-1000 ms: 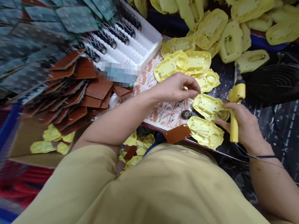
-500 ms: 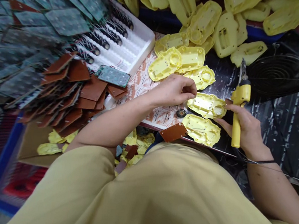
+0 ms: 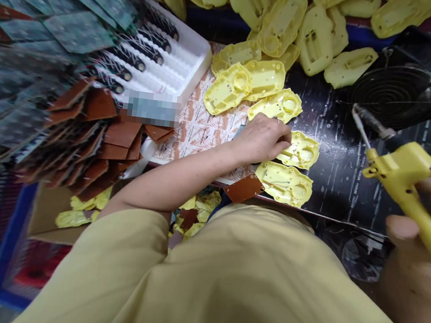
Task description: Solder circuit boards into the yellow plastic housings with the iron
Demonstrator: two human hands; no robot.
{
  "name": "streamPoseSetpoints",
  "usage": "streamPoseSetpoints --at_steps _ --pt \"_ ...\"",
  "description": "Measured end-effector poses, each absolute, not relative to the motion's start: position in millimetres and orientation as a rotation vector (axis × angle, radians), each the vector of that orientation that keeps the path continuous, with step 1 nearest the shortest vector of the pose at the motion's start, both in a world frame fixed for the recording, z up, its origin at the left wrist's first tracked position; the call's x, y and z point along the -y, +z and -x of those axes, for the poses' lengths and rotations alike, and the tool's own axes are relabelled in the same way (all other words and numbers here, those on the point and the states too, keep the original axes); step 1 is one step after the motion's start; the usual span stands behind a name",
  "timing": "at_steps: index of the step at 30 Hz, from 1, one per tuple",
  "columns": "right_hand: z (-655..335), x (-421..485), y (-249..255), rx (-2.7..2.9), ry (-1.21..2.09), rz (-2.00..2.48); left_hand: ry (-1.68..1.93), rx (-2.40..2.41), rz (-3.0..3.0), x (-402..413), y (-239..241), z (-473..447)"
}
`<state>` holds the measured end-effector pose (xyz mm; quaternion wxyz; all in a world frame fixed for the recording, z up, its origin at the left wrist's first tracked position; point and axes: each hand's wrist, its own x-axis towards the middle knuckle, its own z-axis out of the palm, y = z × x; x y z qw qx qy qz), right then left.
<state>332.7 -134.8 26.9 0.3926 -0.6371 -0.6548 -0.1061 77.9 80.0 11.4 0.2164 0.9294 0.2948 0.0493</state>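
My left hand (image 3: 262,140) is over the left end of a yellow plastic shell half (image 3: 304,150), with fingers curled together. What they pinch, if anything, is hidden. Just in front of it lies a second yellow shell half (image 3: 285,183) with thin wires inside, and a brown circuit board (image 3: 243,187) touches its left side. At the right, my right hand (image 3: 408,269) is closed round a yellow soldering gun (image 3: 407,169), its metal tip pointing up and left over the black bench surface. More open shell halves (image 3: 275,106) lie beyond my left hand.
Stacked circuit boards (image 3: 81,35) and brown boards (image 3: 91,151) fill the left. A white foam tray (image 3: 187,69) holds dark wired parts. Yellow shells (image 3: 283,23) are heaped at the back. A black fan-like unit (image 3: 396,94) stands back right; a blue crate (image 3: 3,256) is low left.
My right hand has moved right and nearer with the soldering gun, away from the shell. My left hand has come down over the shell's left end. The small round black part no longer shows.
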Motion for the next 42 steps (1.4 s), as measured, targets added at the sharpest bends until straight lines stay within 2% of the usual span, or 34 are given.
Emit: streamPoseSetpoints --at_steps 3,9,14,29,36,42 --pt "-338 139 18 1.691 -0.399 1.441 0.112 -0.840 -2.582 -78 15 -80" --pt "-332 129 4 1.687 -0.016 1.403 -0.031 -0.897 -2.595 -76 25 -87" --pt "-337 114 7 1.810 0.103 1.265 -0.140 -0.893 -2.606 -78 35 -93" --pt "-354 118 3 1.792 0.127 1.229 -0.075 -0.888 -2.500 -87 34 -98" --pt "-340 128 3 1.682 -0.017 1.484 -0.007 -0.852 -2.548 -86 29 -93" --pt "-329 126 8 1.646 0.041 1.229 0.132 -0.824 -2.515 -84 27 -80"
